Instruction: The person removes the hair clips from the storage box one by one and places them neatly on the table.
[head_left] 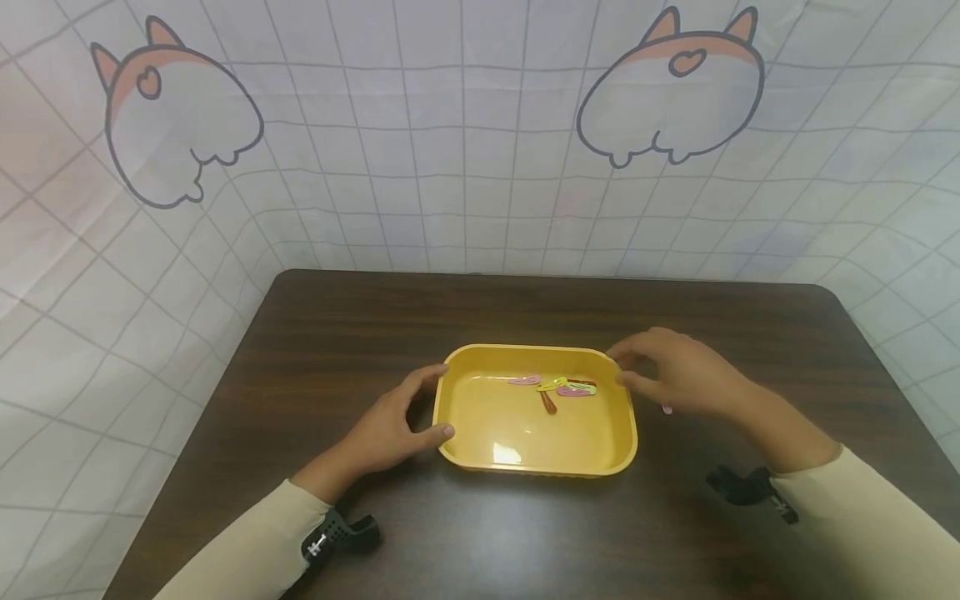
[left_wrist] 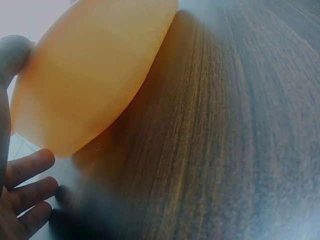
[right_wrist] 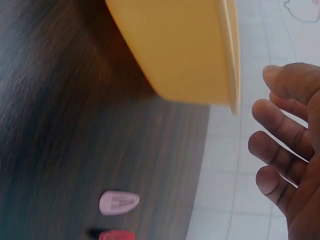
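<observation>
A yellow plastic tray [head_left: 480, 468] holds several snap hair clips [head_left: 576, 392] in pink, yellow, green and reddish brown. My left hand [head_left: 386, 429] is at the tray's left side, thumb and forefinger spread along the rim. In the left wrist view, the other fingers [left_wrist: 32, 190] extend loosely beside the tray wall. At the far right corner, my right hand [head_left: 678, 375] hovers close to the rim, fingers loosely bent with nothing between them. A pink hair clip [right_wrist: 119, 202] lies on the table below that hand, beside a red one [right_wrist: 117, 235] cut off by the frame edge.
The dark wooden table [head_left: 360, 317] has rounded far corners. White grid-patterned cloth [head_left: 420, 167] with cartoon animal prints hangs behind it and along both sides. Each wrist carries a black strap-on device [head_left: 341, 533].
</observation>
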